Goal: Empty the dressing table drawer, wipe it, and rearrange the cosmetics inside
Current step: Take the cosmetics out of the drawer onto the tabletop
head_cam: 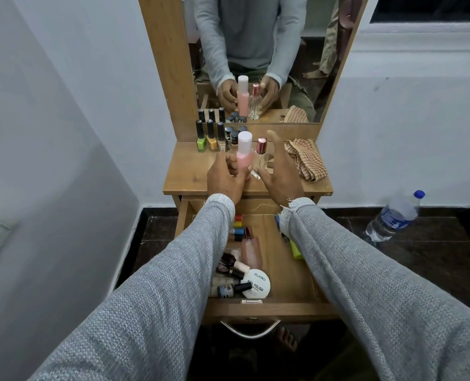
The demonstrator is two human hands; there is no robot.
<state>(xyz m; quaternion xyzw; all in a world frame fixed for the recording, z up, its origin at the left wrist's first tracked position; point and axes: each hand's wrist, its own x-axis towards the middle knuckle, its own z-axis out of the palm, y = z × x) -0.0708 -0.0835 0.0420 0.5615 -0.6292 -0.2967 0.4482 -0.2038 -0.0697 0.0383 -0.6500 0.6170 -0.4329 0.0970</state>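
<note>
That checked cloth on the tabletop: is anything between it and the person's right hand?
Nothing visible. The checked cloth lies on the tabletop just right of the open right hand, with bare wood between. The clear perfume bottle stands on the hand's other side.

Home bedroom/dressing corner: small wooden dressing table w/ tall wood-framed mirror, row of nail polish bottles along its back, open wooden drawer of cosmetics, plain white walls, dark tiled floor.
</note>
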